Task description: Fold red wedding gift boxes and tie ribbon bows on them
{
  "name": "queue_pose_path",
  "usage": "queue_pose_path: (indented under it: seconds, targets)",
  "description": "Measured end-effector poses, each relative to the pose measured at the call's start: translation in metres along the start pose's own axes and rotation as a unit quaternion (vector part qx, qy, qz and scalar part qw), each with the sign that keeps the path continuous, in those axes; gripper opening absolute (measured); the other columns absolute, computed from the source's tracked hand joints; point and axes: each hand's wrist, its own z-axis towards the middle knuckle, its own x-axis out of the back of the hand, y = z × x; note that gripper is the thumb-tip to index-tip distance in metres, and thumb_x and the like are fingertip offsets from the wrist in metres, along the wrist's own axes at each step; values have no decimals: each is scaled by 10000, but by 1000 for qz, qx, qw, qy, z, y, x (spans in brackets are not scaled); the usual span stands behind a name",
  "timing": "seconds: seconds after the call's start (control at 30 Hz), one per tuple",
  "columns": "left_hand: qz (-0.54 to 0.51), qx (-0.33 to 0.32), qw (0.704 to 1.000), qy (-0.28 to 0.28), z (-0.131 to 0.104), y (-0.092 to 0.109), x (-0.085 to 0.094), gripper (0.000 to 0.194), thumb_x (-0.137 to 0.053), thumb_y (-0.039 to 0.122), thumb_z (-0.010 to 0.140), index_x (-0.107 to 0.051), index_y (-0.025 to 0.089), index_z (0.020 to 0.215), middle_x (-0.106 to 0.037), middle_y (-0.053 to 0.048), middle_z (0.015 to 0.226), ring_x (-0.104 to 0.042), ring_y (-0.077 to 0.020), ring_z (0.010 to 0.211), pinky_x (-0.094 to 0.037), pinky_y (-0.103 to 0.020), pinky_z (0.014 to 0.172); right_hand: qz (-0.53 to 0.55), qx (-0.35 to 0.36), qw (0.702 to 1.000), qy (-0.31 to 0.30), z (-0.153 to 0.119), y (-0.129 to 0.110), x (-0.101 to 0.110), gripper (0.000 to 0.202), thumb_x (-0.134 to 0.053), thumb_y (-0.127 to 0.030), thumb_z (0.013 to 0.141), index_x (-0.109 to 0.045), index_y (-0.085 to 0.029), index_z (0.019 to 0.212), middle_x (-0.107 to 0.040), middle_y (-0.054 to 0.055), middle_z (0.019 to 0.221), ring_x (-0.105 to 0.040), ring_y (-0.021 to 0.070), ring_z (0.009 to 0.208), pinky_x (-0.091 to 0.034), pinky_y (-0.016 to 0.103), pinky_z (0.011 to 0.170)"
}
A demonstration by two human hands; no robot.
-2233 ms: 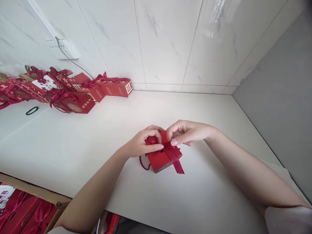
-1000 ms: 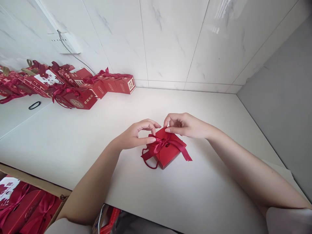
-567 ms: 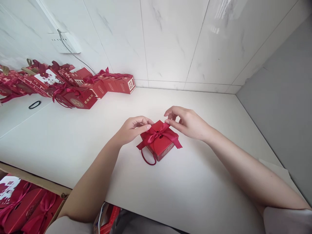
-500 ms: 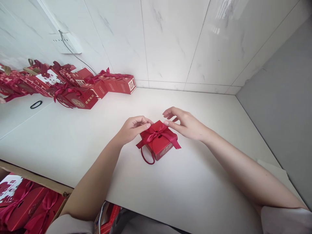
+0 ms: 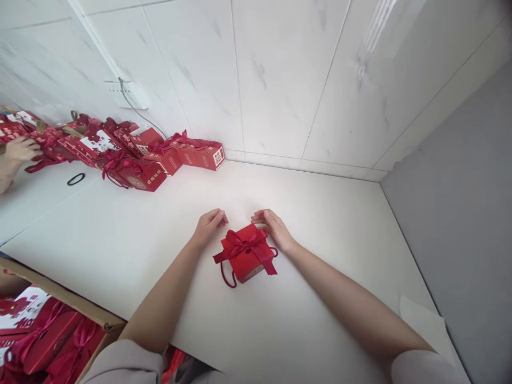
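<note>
A small red gift box (image 5: pixel 250 265) with a dark red ribbon bow on top sits on the white table, and a cord loop hangs out at its left and right sides. My left hand (image 5: pixel 209 224) is behind and left of the box, apart from it, its fingers curled in with nothing seen in them. At the box's back right corner is my right hand (image 5: pixel 274 228), fingers stretched out beside the ribbon; whether it touches the box is hard to tell.
Red gift boxes (image 5: pixel 146 175) stand in a row along the wall at the back left. A black ring (image 5: pixel 76 179) lies near them. Another person's hand (image 5: pixel 22 150) reaches in at the far left. A cardboard box (image 5: pixel 60 294) at the lower left holds more red boxes.
My left hand has come off the box and its fingers have curled. My right hand has moved lower beside the box. Another person's hand has come further into view at the left.
</note>
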Motion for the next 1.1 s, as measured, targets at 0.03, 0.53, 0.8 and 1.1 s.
queue_pose_path:
  seconds: [0.03, 0.53, 0.8, 1.1]
  targets:
    - [3, 2, 1000, 2, 0, -1, 0, 438, -440, 517, 932, -633, 156, 775, -613, -44, 779, -543, -163, 752, -441, -289, 752, 2, -1, 1000, -1, -1, -1, 1, 415, -522, -622, 897, -614, -232, 1003, -642, 76, 1111, -597, 220, 1062, -506, 353, 880]
    - [21, 25, 998, 53, -3, -6, -8, 356, -516, 500, 875, -648, 183, 777, -644, -41, 796, -581, -182, 798, -461, -303, 773, -6, 7, 1000, -11, -3, 5, 6, 348, -605, -575, 859, -638, -246, 968, -653, 39, 1001, -616, 219, 983, -513, 355, 829]
    - [32, 17, 999, 33, -2, -7, -5, 337, -524, 486, 879, -646, 185, 790, -652, -26, 800, -587, -177, 792, -447, -286, 739, -34, 3, 999, -14, -3, 5, 3, 282, -602, -514, 892, -651, -244, 956, -670, 39, 1001, -617, 208, 984, -508, 330, 813]
    - [60, 9, 998, 5, 1, -11, -8, 313, -506, 466, 891, -642, 200, 798, -664, -16, 817, -580, -167, 752, -432, -284, 689, -18, -4, 999, 39, -2, 3, -1, 291, -631, -520, 871, -681, -234, 888, -687, 47, 1003, -633, 207, 980, -508, 329, 830]
